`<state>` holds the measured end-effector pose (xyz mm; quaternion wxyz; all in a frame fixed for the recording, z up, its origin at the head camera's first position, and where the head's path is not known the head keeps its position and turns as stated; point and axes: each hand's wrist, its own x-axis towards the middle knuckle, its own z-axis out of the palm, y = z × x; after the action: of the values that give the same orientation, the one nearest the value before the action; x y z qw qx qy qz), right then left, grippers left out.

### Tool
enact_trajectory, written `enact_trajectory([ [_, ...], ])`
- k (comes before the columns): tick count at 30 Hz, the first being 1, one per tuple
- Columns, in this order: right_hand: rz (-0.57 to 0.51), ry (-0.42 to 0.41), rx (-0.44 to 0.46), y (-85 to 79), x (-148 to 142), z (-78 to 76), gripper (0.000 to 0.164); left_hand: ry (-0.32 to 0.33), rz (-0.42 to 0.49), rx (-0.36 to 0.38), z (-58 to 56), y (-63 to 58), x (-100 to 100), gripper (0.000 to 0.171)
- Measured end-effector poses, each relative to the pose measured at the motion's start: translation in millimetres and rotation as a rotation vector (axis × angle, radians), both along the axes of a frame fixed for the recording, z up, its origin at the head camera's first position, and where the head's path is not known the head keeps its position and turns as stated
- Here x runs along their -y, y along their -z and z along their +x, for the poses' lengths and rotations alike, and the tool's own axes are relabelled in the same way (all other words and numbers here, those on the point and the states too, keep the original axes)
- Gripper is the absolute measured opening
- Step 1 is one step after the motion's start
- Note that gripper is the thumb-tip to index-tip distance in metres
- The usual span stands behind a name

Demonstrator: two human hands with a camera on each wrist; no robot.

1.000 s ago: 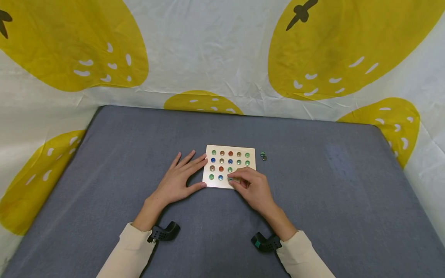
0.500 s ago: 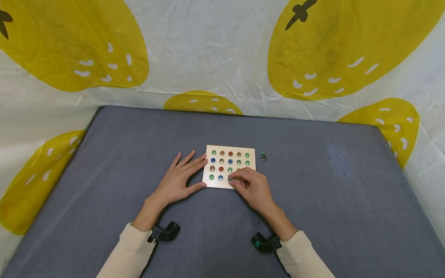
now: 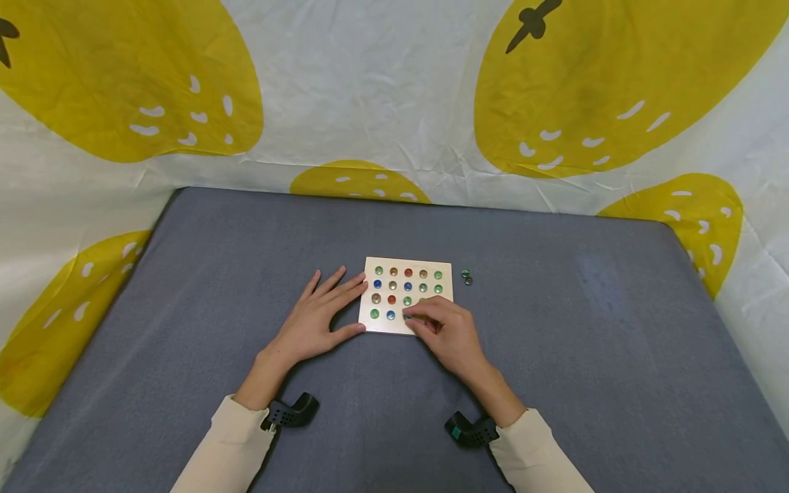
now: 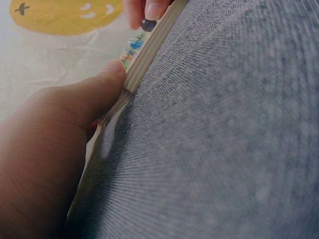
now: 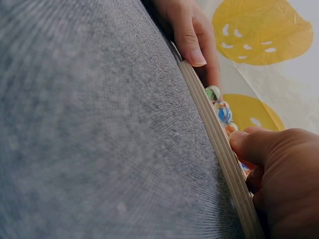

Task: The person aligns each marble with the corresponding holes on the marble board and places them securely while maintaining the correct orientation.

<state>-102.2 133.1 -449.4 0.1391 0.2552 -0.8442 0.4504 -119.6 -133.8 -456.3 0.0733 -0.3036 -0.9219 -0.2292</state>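
Note:
A pale wooden board (image 3: 399,329) lies on the grey cloth, with glass marbles in several colours set in rows on it. My left hand (image 3: 312,320) spreads its fingers, and the fingertips and thumb touch the board's left edge and near-left corner. Over the row nearest me, my right hand (image 3: 448,334) pinches a dark-looking marble (image 4: 148,25) between thumb and forefinger, low over the board. To its left in that row sit a blue marble (image 3: 391,315) and a green marble (image 3: 374,313). My right hand hides the board's near-right part.
Two loose dark-green marbles (image 3: 466,277) lie on the cloth just right of the board. The grey-covered table (image 3: 585,356) reaches well out on both sides. Behind it hangs a white curtain (image 3: 370,89) with yellow fruit shapes. Each wrist carries a black camera mount (image 3: 294,411).
Both hands keep nearly the same place over the last second. The right fingertips shift only slightly with the marble between them; the board and loose marbles stay put.

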Motion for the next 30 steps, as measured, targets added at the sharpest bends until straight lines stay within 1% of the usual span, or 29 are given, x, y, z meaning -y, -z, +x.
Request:
enact_trajectory([
  [10, 0.005, -0.001, -0.015, 1.1, 0.0, -1.6, 0.018, 0.004, 0.014, 0.004, -0.4, -1.0, 0.5, 0.07],
  [21, -0.026, 0.002, 0.009, -2.4, 0.8, -2.2, 0.015, 0.003, 0.002, 0.017, -1.7, -2.3, 0.6, 0.07],
  [30, -0.01, 0.003, -0.004, -3.6, 0.8, -3.1, 0.016, 0.004, 0.006, 0.021, -1.7, -3.8, 0.4, 0.07],
])
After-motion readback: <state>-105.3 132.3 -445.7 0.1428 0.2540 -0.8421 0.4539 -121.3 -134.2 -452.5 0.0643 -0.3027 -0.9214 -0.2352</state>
